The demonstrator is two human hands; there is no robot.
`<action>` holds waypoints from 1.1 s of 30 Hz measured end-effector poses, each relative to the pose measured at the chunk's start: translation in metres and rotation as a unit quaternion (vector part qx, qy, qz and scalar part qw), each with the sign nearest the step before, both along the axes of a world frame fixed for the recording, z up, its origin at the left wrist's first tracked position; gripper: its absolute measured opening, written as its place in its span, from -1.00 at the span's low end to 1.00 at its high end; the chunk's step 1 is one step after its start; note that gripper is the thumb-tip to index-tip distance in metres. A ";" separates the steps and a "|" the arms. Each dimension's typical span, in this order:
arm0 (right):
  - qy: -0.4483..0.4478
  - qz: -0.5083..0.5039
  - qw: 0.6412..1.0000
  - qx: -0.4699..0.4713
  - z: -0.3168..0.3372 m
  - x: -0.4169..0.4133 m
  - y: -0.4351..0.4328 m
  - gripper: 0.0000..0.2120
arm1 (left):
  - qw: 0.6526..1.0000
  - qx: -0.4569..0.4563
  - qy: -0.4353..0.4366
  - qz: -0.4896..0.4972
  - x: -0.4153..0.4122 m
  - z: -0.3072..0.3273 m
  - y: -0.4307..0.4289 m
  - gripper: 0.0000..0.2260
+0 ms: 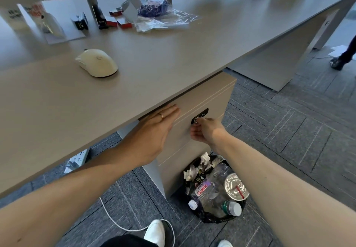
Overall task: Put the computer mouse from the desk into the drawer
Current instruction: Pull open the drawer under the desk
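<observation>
A: Pressing flat against the top drawer (200,100) front, the left hand (154,129) has its fingers straight and together, holding nothing; a gold ring (160,116) sits on one finger.

B: And the right hand (207,131)?

A: It is pinched narrow at the dark lock plate (200,116) on the drawer front, fingertips closed on a small metal piece there, probably a key, though it is too small to be sure. The drawer itself looks closed, tucked under the edge of the worktop (173,58).

B: Any writing you can read?

A: Below the hands, a black waste bin (213,220) holds a clear bottle (207,188) with a red label that seems to read "GanGen" or similar; the letters are partly warped. A plastic cup lid (236,187) with a red straw lies beside it. The cards and boxes at the far left of the worktop carry print that is too blurred to read.

B: Where is the computer mouse (96,62)?

A: On the worktop, well apart from both hands, up and to the left of the drawer. Its long axis runs on a diagonal, the narrower button end toward the upper left, the rounded palm end toward the lower right.

B: How does it look?

A: Cream white, smooth and domed, with a faint round logo on its back and no cable that I can see.
</observation>
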State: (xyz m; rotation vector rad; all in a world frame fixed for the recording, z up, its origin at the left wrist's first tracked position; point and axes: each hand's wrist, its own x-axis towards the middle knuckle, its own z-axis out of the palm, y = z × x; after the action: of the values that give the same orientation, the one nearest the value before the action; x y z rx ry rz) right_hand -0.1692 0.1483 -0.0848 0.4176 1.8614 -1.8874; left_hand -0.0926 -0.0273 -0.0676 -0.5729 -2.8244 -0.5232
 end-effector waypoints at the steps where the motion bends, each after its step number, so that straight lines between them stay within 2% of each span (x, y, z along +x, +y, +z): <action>1: 0.005 -0.001 1.000 -0.003 -0.001 0.000 0.001 -0.68 | 1.000 0.002 -0.001 -0.002 0.000 0.000 0.000 -0.55; 9: 0.029 -0.031 0.999 -0.029 -0.004 0.009 0.000 -0.77 | 1.000 0.007 -0.001 0.003 0.001 -0.001 0.000 -0.54; 14: 0.033 -0.037 0.999 -0.010 -0.004 0.013 0.003 -0.76 | 0.999 -0.006 0.019 0.027 0.003 -0.007 0.006 -0.40; 19: 0.060 -0.032 0.998 -0.011 -0.006 0.040 0.038 -0.76 | 0.999 -0.008 0.007 0.045 0.009 -0.005 0.014 -0.30; 24: 0.059 -0.038 0.997 0.014 -0.008 0.063 0.070 -0.74 | 0.997 0.004 -0.038 0.070 0.010 0.003 0.017 -0.20; 28: 0.055 -0.039 0.997 0.032 -0.009 0.082 0.097 -0.77 | 0.996 -0.005 -0.038 0.083 0.020 0.004 0.025 -0.09; 33: 0.052 -0.051 0.996 0.048 -0.008 0.108 0.128 -0.76 | 0.996 -0.002 -0.040 0.077 0.022 0.008 0.027 -0.12</action>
State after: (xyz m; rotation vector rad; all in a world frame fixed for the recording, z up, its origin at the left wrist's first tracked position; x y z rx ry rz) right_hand -0.0617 0.2759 -0.0925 0.4612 2.0406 -1.9239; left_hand -0.0704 0.0001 -0.0595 -0.3379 -2.9148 -0.5228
